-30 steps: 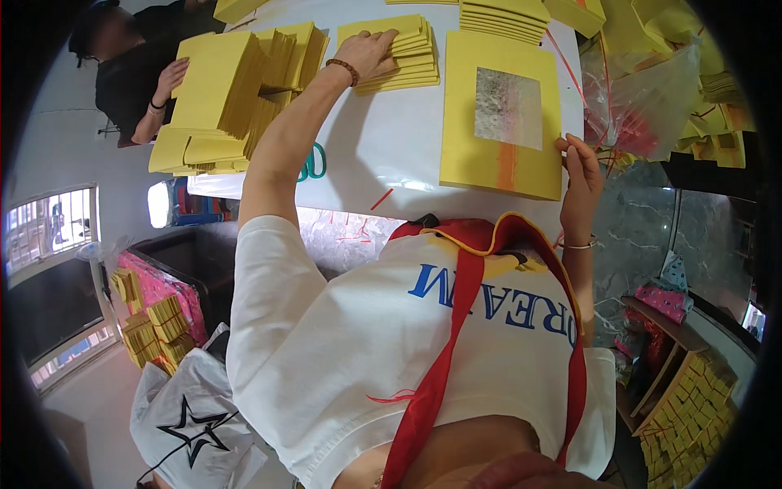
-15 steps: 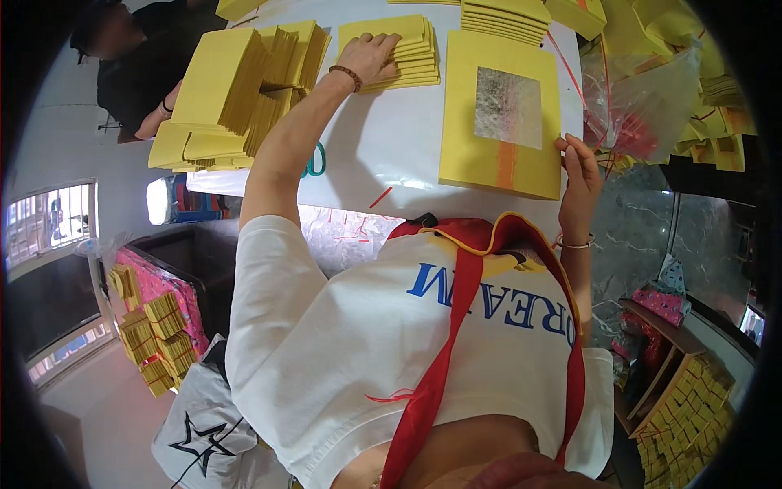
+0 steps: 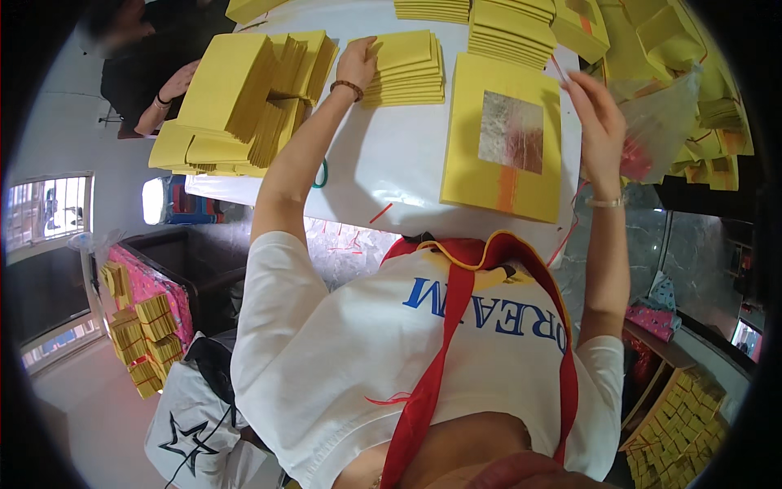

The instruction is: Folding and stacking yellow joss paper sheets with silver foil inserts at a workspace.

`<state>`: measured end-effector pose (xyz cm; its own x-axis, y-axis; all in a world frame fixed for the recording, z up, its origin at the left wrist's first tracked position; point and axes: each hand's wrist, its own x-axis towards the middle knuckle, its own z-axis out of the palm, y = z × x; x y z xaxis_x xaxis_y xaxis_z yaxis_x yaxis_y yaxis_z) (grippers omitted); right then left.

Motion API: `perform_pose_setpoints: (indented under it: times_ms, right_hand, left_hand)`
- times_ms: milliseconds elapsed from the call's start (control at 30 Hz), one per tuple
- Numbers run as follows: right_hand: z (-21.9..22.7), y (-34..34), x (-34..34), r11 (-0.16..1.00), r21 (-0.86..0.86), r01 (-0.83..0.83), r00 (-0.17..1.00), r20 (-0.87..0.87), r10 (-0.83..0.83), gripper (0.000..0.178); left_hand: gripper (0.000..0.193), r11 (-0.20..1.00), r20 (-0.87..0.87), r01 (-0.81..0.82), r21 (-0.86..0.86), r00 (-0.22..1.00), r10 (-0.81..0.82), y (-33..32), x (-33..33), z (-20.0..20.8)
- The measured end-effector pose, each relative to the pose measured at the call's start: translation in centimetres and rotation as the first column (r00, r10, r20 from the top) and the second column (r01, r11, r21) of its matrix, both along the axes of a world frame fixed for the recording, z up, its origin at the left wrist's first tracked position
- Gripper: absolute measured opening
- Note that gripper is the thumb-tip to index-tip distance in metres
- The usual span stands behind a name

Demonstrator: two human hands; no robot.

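Observation:
My left hand (image 3: 356, 65) curls its fingers round the left edge of a small stack of folded yellow papers (image 3: 407, 61) on the white-covered table. On the right, my right hand (image 3: 599, 114) is raised beside a larger yellow paper block (image 3: 472, 175), its thumb and fingers pinched together at a thin red string (image 3: 558, 70). That block has a grey-and-pink picture patch and an orange stripe on its top face. More of the red string hangs past the table edge below my right hand.
Tall yellow paper bundles (image 3: 224, 90) stand at the left, near another person's hand (image 3: 179, 81). Behind the block lies a yellow stack (image 3: 509, 33). A clear plastic bag (image 3: 664, 122) is at right. A red scrap (image 3: 380, 213) lies near the front edge of the table (image 3: 350, 183).
My right hand has risen and moved away from the block's right side to the red string. My left hand has slid from the stack's top to its left edge.

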<state>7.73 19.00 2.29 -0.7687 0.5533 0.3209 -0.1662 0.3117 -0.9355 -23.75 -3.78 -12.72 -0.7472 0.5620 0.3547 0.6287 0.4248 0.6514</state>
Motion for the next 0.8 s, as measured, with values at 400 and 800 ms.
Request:
perform_pose_setpoints:
  times_ms: [400, 800]
  right_hand:
    - [-3.1, 2.7, -22.8, 0.728, -0.124, -0.674, 0.061, 0.973, 0.223, 0.097]
    - [-11.9, 4.6, -24.7, 0.529, -0.562, -0.636, -0.294, 0.81, 0.507, 0.079]
  left_hand:
    - [0.058, 0.99, 0.885, -0.1, -0.104, 0.444, 0.138, -1.5, 0.3, -0.5]
    - [0.045, 0.981, 0.936, -0.188, -0.046, 0.335, 0.108, -0.7, 2.0, 1.7]
